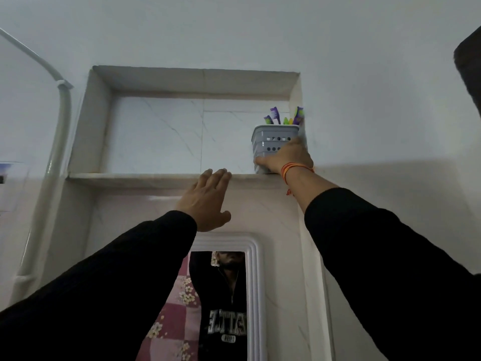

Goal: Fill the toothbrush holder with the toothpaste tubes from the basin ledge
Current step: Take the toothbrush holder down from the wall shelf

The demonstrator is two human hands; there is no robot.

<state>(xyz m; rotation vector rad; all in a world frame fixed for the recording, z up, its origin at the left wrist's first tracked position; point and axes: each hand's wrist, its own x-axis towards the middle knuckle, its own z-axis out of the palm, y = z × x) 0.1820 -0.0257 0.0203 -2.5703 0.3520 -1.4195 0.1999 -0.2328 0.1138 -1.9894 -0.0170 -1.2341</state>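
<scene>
A grey perforated toothbrush holder (270, 142) stands at the right end of a recessed wall niche, on its marble shelf (145, 178). Purple and green brush ends (285, 117) stick out of its top. My right hand (286, 158) is wrapped around the holder's lower right side, a red thread on the wrist. My left hand (208, 201) is raised flat with fingers apart, its fingertips at the shelf's front edge, holding nothing. No toothpaste tube or basin ledge is in view.
A white-framed mirror (229, 295) hangs below the niche and reflects a person in a black top. A white pipe (56, 152) runs down the left wall. A dark object (468, 66) juts in at the upper right edge.
</scene>
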